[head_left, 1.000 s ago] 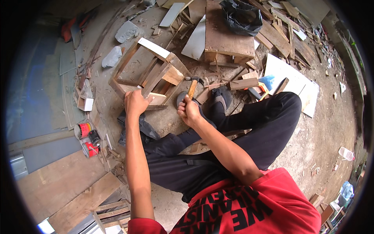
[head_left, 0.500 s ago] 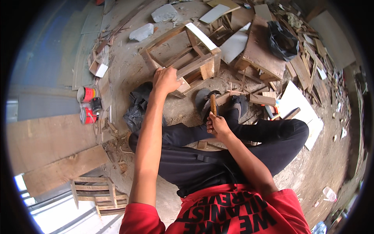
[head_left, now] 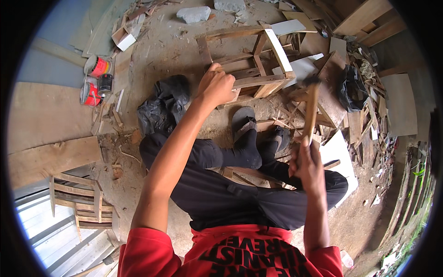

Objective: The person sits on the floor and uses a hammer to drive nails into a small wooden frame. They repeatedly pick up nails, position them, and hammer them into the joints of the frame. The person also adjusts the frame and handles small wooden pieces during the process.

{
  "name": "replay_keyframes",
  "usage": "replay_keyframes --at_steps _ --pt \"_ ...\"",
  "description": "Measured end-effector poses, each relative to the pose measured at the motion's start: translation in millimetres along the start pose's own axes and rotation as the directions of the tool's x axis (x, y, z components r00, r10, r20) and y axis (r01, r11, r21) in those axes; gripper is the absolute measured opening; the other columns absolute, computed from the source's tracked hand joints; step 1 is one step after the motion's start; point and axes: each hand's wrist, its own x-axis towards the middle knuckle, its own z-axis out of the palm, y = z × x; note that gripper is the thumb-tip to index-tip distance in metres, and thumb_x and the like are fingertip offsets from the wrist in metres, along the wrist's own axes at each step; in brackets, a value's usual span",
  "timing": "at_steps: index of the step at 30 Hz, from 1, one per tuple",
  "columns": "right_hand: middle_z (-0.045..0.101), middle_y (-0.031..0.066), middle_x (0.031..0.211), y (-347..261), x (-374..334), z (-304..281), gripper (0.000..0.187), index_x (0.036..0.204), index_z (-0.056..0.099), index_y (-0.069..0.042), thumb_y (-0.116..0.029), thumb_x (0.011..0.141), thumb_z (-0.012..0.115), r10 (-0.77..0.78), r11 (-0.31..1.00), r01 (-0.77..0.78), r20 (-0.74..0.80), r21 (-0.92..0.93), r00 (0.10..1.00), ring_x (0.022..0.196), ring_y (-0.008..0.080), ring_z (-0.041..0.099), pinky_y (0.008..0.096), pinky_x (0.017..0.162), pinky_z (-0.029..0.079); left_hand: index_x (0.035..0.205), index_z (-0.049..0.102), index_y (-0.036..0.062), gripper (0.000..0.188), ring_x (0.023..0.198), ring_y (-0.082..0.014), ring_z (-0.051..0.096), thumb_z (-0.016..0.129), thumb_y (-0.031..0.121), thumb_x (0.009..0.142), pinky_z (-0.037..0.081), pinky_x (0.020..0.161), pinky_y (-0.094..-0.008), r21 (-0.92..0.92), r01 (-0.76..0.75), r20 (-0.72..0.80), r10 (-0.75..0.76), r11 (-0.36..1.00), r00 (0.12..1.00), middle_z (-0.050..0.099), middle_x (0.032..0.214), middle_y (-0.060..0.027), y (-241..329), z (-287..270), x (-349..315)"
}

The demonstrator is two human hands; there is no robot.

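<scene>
A wooden frame, like a small stool or chair frame with one white-faced rail, lies on the ground ahead of me. My left hand is closed on its near left corner; the fingertips are partly hidden. In my right hand is a hammer, gripped low on its wooden handle. The hammer stands raised, its dark head up and blurred, to the right of the frame and apart from it. My sandalled feet rest between the frame and my crossed legs.
Black plastic bags lie at left and right. Paint cans stand at far left. Scrap wood and a white board cover the right side. Slatted wooden pieces are at lower left. Stone blocks lie beyond the frame.
My right hand has lifted the hammer up and to the right from near my feet. The left hand stays on the frame's corner. The whole view has shifted.
</scene>
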Motion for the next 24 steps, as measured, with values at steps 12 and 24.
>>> replay_keyframes --at_steps 12,24 --pt "0.061 0.0088 0.062 -123 206 108 0.023 0.080 0.063 0.005 -0.015 0.090 0.062 -0.024 0.208 0.580 0.589 -0.788 0.808 0.047 0.0163 0.052 0.0337 0.043 0.042 0.078 0.073 0.0020 0.036 0.082 -0.0278 0.070 0.077 0.037 0.071 0.037 0.109 -0.0373 0.017 -0.012 0.002 0.012 1.000 1.000 0.072 0.077 -0.0170 -4 1 1" --pt "0.060 0.0085 0.065 -123 252 171 0.014 0.078 0.058 0.004 -0.007 0.087 0.058 0.477 0.200 0.436 0.476 -0.877 0.739 0.048 0.0137 0.047 0.0286 0.040 0.035 0.072 0.073 0.0054 0.026 0.077 -0.0273 0.072 0.076 0.031 0.068 0.041 0.105 -0.0357 0.033 -0.043 -0.148 0.048 0.999 0.988 0.071 0.073 -0.0182 -8 9 -2"
